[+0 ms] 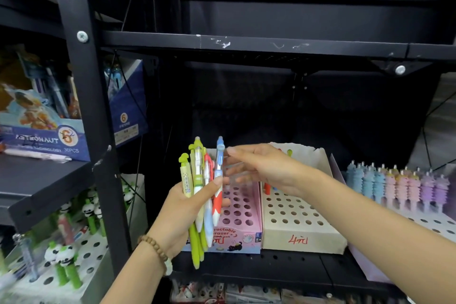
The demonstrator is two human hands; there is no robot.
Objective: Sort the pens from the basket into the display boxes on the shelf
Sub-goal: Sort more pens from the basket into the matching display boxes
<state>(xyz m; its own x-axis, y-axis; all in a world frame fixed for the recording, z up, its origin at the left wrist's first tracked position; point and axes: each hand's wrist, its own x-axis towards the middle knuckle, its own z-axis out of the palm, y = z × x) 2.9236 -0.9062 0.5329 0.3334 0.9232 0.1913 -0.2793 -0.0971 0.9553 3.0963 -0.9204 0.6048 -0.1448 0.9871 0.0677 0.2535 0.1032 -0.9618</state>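
Here, in the head view, the only view there is, the left hand (182, 207) grips a bundle of pens (199, 180), fingers and thumb wrapped round the barrels so they stand nearly upright, clip ends up and tips down, fanned a little at the top. The basket is out of sight, so this bundle is the stock in hand, held just in front of the pink box (234, 237) on the shelf (271, 269). The right hand (266, 168) stretches across from the right with its fingers straight and loose; they are blurred, yet they seem to hold nothing. What the pick turns on is this: the blue pen (219, 158) stands at the bundle's right edge, the side nearest those fingertips, and its top rises clear of the left thumb. Its long axis is vertical while the right fingers lie roughly level, so a pinch would cross the barrel squarely — likely the next move, followed by a lift straight up and out. The right hand is also the nearer one to both perforated boxes; the beige box (303, 237), touching the pink one's right wall, lies directly beneath its wrist, with an orange pen (267, 186) already standing at the back. Which box the blue pen belongs in I cannot tell. Pastel pens (394, 185) fill a tray further right, and panda pens (64, 256) one at lower left.
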